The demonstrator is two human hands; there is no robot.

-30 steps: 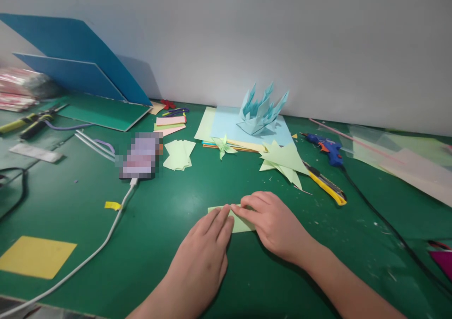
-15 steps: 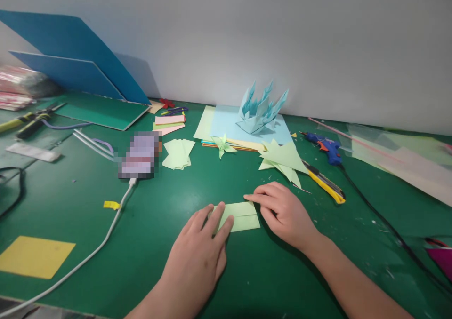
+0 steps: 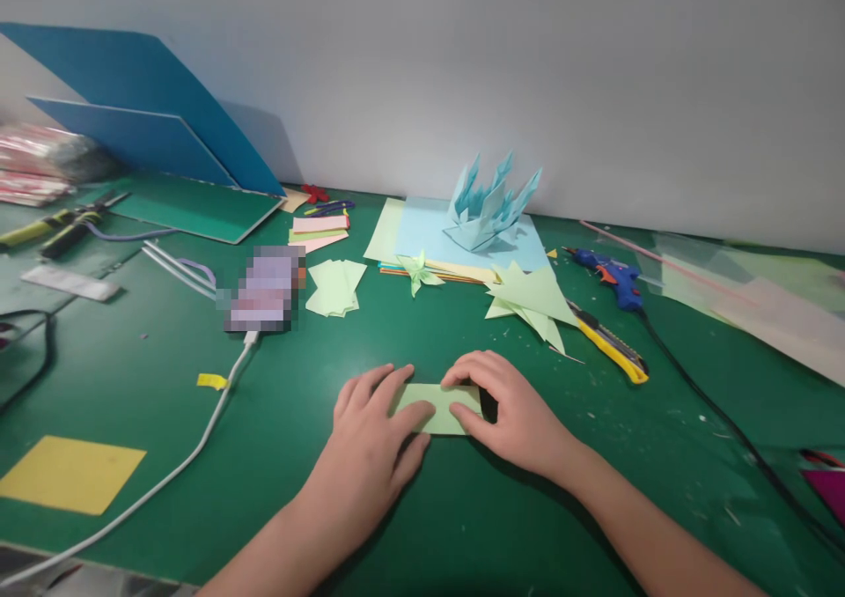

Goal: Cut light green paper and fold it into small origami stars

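Note:
A narrow folded strip of light green paper lies flat on the green tabletop in front of me. My left hand rests over its left end, fingers spread and thumb lower down. At the right end, my right hand curls around the strip, with the forefinger at the far edge and the thumb at the near side. Beyond the hands are a light green folded paper star, a stack of waisted light green papers and a pile of pointed light green pieces.
A blue origami piece stands on paper sheets at the back. To the right lie a yellow utility knife and a blue glue gun. On the left are a blurred phone, its white cable and yellow paper.
My right forefinger has drawn back from pointing along the strip's far edge, and the right hand now curls over its end. The crease line seen before no longer shows.

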